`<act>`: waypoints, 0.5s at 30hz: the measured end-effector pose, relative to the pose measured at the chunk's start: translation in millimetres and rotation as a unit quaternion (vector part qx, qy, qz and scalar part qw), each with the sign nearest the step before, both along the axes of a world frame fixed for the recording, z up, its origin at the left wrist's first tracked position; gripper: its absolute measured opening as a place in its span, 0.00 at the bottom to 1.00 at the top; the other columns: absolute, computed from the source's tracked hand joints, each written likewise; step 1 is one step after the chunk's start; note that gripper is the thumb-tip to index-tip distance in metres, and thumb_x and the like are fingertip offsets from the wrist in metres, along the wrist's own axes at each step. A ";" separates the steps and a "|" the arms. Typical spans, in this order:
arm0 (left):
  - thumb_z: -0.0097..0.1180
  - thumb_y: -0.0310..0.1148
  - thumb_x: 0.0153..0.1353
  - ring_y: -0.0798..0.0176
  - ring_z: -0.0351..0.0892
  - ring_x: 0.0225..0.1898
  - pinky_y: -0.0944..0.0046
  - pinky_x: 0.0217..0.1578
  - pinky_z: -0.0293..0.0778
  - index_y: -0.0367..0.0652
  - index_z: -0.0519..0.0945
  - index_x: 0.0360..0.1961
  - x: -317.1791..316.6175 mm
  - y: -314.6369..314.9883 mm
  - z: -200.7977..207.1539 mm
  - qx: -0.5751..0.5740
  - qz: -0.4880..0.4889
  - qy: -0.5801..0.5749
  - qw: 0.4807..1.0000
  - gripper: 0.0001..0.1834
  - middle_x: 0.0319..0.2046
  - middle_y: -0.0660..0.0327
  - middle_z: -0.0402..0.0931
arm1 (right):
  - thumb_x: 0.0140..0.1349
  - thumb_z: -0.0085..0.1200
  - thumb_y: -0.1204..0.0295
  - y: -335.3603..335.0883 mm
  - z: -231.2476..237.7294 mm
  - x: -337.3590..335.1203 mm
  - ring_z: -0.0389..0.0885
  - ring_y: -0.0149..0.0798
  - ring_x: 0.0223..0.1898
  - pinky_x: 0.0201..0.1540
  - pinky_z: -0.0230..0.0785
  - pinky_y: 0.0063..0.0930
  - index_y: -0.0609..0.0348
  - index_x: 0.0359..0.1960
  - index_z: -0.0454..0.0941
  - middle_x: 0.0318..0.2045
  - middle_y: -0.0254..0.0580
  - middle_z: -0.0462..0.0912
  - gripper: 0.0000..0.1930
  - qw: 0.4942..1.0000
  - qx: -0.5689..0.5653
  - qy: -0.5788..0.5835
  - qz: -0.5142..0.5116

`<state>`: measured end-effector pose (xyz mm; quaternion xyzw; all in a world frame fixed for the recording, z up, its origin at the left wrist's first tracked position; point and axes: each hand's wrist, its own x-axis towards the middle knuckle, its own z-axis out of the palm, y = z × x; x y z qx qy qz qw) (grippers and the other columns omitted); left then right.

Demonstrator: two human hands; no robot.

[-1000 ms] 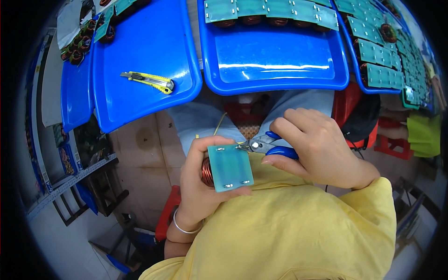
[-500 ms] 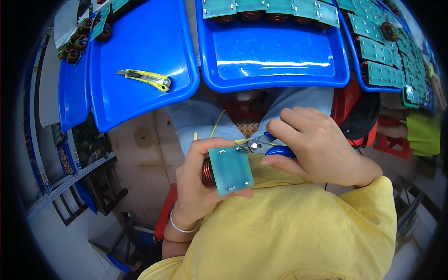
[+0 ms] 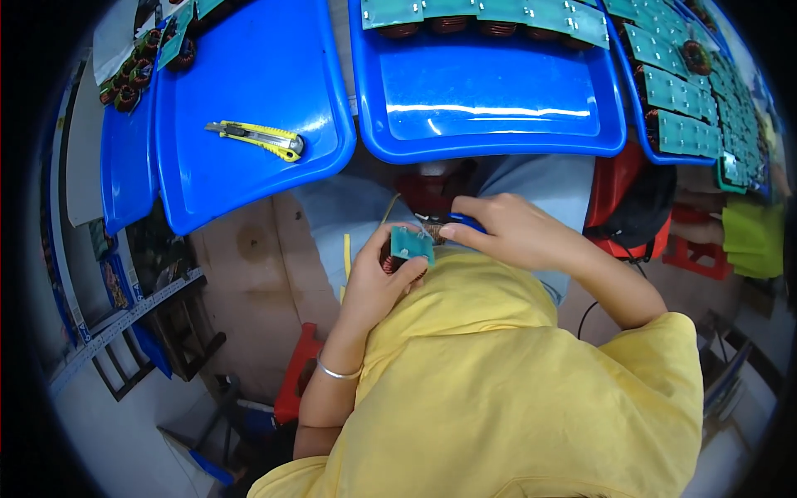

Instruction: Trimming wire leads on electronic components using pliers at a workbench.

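Observation:
My left hand (image 3: 378,278) is closed around a small green circuit board (image 3: 409,241) with a reddish copper coil (image 3: 388,264) under it. The board is held tilted over my lap, its metal pins showing on top, my thumb across its near edge. Just to the right, my right hand (image 3: 510,232) grips side cutters with blue handles (image 3: 467,221). Most of the cutters is hidden by the fingers; their jaws are close to the board's far edge, and I cannot tell whether they touch it.
Ahead stands a blue tray (image 3: 490,148) with a row of coil boards at its far side. A yellow box cutter (image 3: 259,139) lies in the left blue tray (image 3: 187,187). More boards (image 3: 682,91) fill the right tray; loose coils (image 3: 126,87) sit far left. A red stool (image 3: 300,373) is beside me.
Both hands have moved forward and away from my body, carrying the board and cutters. The board has tipped from facing up to a steeper tilt, and the cutters have left its far right corner.

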<state>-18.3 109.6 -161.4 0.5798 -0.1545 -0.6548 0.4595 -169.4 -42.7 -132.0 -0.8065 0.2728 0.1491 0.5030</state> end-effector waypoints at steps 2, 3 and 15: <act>0.63 0.27 0.51 0.74 0.73 0.28 0.76 0.27 0.69 0.36 0.69 0.45 2.3 -3.5 20.7 -0.035 0.006 -0.023 0.999 0.21 0.34 0.62 0.74 | 0.60 0.48 0.55 -2.0 27.0 0.7 0.75 0.56 0.31 0.34 0.65 0.41 0.63 0.34 0.72 0.26 0.55 0.76 0.20 0.997 -0.060 -0.040 -0.015; 0.65 0.27 0.49 0.73 0.74 0.33 0.75 0.32 0.70 0.37 0.69 0.47 1.9 -2.8 28.9 -0.074 0.011 -0.058 0.996 0.25 0.37 0.62 0.74 | 0.58 0.51 0.56 -0.5 36.2 -0.3 0.74 0.54 0.31 0.33 0.65 0.40 0.63 0.34 0.71 0.26 0.53 0.76 0.19 0.992 -0.105 -0.074 -0.011; 0.73 0.41 0.31 0.70 0.72 0.43 0.71 0.43 0.69 0.39 0.70 0.47 -3.2 -1.2 70.1 -0.164 -0.019 -0.178 0.970 0.39 0.42 0.62 0.72 | 0.53 0.56 0.54 9.8 63.0 -5.6 0.73 0.43 0.24 0.26 0.65 0.32 0.59 0.30 0.70 0.21 0.41 0.70 0.19 0.943 -0.273 -0.186 0.034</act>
